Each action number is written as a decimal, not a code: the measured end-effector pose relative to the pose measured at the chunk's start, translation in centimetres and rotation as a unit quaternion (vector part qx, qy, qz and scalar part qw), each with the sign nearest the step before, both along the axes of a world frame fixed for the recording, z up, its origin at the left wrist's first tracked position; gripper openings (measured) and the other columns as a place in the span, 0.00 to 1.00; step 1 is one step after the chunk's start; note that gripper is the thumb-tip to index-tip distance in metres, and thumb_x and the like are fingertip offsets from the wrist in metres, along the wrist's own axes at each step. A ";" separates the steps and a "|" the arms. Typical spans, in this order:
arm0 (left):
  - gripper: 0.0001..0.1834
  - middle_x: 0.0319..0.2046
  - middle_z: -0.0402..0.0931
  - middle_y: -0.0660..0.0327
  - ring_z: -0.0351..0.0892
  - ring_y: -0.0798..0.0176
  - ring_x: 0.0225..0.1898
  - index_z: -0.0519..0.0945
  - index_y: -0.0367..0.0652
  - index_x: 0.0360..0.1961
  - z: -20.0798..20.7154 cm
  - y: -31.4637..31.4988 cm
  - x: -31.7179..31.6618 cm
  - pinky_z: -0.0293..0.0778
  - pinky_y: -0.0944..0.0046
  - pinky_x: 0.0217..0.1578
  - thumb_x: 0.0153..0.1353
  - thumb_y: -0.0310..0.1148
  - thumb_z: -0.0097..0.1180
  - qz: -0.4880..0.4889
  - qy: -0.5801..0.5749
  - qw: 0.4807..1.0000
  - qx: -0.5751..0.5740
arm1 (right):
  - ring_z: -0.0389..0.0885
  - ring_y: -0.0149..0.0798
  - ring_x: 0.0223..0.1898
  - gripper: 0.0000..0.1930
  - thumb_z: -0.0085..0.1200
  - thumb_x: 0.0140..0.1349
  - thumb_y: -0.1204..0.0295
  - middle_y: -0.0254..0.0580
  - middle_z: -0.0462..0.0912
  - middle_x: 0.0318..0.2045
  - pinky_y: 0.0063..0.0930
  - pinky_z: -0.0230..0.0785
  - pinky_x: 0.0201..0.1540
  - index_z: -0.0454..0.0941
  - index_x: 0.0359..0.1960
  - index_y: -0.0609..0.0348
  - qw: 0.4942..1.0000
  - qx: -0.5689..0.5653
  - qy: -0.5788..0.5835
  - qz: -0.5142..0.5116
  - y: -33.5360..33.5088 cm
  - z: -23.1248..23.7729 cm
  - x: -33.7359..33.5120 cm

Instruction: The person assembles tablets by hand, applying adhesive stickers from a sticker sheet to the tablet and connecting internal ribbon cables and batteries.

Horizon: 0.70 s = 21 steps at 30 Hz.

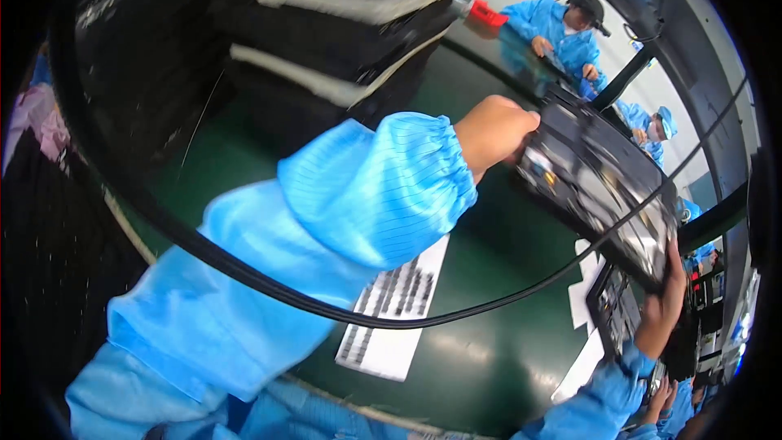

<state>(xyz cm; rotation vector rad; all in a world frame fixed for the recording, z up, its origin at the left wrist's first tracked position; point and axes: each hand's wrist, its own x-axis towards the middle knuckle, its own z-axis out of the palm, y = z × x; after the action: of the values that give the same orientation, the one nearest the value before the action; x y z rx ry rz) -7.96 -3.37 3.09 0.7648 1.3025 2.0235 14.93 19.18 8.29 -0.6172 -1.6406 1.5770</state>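
Note:
Between my two hands hangs a black tray (599,165) with shiny metallic parts in it, tilted down to the right and smeared by motion. My left hand (495,134) is closed on its left end, the thumb along the edge. At the lower right end, my right hand (666,303) grips the tray's corner, with its fingers partly hidden. Beneath that end, another black tray (615,303) with parts lies close to my right wrist. Blue sleeves cover both my arms.
A tall stack of black trays (326,41) with pale layers stands at the far left. On the green table (481,358) lies a white sheet (391,342) with rows of dark marks. A black cable (456,318) loops across the view. Co-workers in blue sit beyond a red bin (487,15).

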 end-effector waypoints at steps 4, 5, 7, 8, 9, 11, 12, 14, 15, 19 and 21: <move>0.21 0.42 0.69 0.48 0.70 0.54 0.43 0.70 0.34 0.44 -2.9 -8.7 4.4 0.65 0.59 0.44 0.48 0.30 0.54 0.051 0.371 0.920 -0.114 | 0.60 0.42 0.56 0.27 0.39 0.48 0.80 0.48 0.61 0.55 0.29 0.47 0.59 0.60 0.54 0.67 0.976 0.058 -0.101 -0.184 -9.3 -0.7 6.3; 0.22 0.44 0.66 0.47 0.67 0.51 0.46 0.70 0.35 0.44 -4.1 -12.0 5.2 0.63 0.56 0.46 0.46 0.30 0.54 0.066 0.489 0.859 -0.136 | 0.59 0.42 0.56 0.25 0.39 0.50 0.78 0.49 0.61 0.55 0.29 0.48 0.59 0.60 0.54 0.67 0.959 0.221 -0.140 -0.106 -9.5 -2.3 8.3; 0.22 0.48 0.62 0.46 0.62 0.47 0.51 0.69 0.36 0.44 -7.0 -14.5 6.0 0.59 0.52 0.49 0.45 0.30 0.54 0.020 0.609 0.777 -0.158 | 0.66 0.38 0.49 0.19 0.42 0.54 0.75 0.46 0.67 0.48 0.27 0.57 0.52 0.64 0.48 0.67 0.976 0.173 -0.111 -0.075 -7.2 -7.6 11.8; 0.22 0.49 0.61 0.45 0.60 0.45 0.52 0.69 0.36 0.44 -7.6 -15.4 6.4 0.58 0.50 0.49 0.45 0.30 0.54 -0.014 0.618 0.767 -0.172 | 0.73 0.34 0.41 0.15 0.44 0.55 0.73 0.44 0.74 0.40 0.24 0.65 0.45 0.69 0.43 0.66 0.995 -0.036 -0.036 -0.091 -5.7 -9.0 11.9; 0.22 0.49 0.62 0.46 0.60 0.45 0.52 0.69 0.36 0.44 -7.3 -15.6 7.0 0.58 0.51 0.49 0.45 0.30 0.55 -0.024 0.624 0.762 -0.169 | 0.75 0.29 0.33 0.11 0.47 0.56 0.70 0.37 0.76 0.30 0.20 0.68 0.36 0.71 0.37 0.64 0.992 0.029 -0.077 -0.098 -7.0 -9.3 11.0; 0.22 0.47 0.63 0.46 0.61 0.46 0.51 0.70 0.36 0.43 -7.5 -15.8 7.9 0.59 0.51 0.48 0.44 0.30 0.56 -0.033 0.620 0.762 -0.181 | 0.73 0.28 0.28 0.10 0.47 0.56 0.69 0.35 0.75 0.26 0.20 0.65 0.31 0.73 0.32 0.65 0.983 0.049 -0.156 -0.086 -6.5 -10.2 11.0; 0.22 0.46 0.64 0.47 0.62 0.47 0.50 0.71 0.36 0.42 -7.3 -16.1 8.0 0.59 0.51 0.47 0.43 0.30 0.57 -0.025 0.625 0.760 -0.177 | 0.72 0.28 0.26 0.11 0.47 0.56 0.68 0.35 0.75 0.25 0.20 0.64 0.29 0.73 0.30 0.65 0.966 0.109 -0.219 -0.079 -6.2 -10.2 11.0; 0.22 0.45 0.65 0.48 0.64 0.49 0.48 0.71 0.36 0.41 -6.8 -16.1 7.7 0.60 0.52 0.46 0.43 0.30 0.57 -0.048 0.624 0.763 -0.163 | 0.71 0.35 0.29 0.09 0.49 0.54 0.69 0.42 0.75 0.26 0.23 0.63 0.34 0.74 0.27 0.64 0.855 0.286 -0.394 -0.182 -7.9 -9.9 10.0; 0.21 0.43 0.66 0.50 0.65 0.51 0.47 0.71 0.36 0.41 -6.5 -16.0 7.2 0.60 0.52 0.45 0.42 0.30 0.58 -0.068 0.623 0.764 -0.151 | 0.71 0.38 0.33 0.07 0.50 0.52 0.72 0.44 0.74 0.29 0.26 0.62 0.37 0.74 0.27 0.64 0.814 0.412 -0.367 -0.182 -9.4 -9.3 9.3; 0.21 0.40 0.68 0.53 0.68 0.55 0.42 0.72 0.37 0.39 -6.6 -14.6 5.3 0.62 0.58 0.42 0.40 0.32 0.59 -0.036 0.651 0.755 -0.065 | 0.69 0.45 0.40 0.05 0.54 0.42 0.79 0.47 0.72 0.36 0.34 0.61 0.42 0.74 0.23 0.64 0.829 0.472 -0.292 -0.069 -18.6 -6.1 3.0; 0.21 0.40 0.68 0.54 0.68 0.55 0.42 0.72 0.37 0.38 -6.5 -14.7 5.2 0.62 0.58 0.41 0.40 0.33 0.59 -0.061 0.649 0.753 -0.087 | 0.69 0.45 0.40 0.06 0.55 0.40 0.80 0.46 0.73 0.36 0.34 0.60 0.43 0.73 0.23 0.65 0.822 0.507 -0.259 0.026 -22.9 -5.8 -0.5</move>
<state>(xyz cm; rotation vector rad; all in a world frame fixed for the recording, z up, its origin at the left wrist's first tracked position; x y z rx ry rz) -2.74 -18.10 -3.45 2.2792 1.9593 1.0363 14.43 -3.73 2.45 -0.4023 -2.5730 0.3499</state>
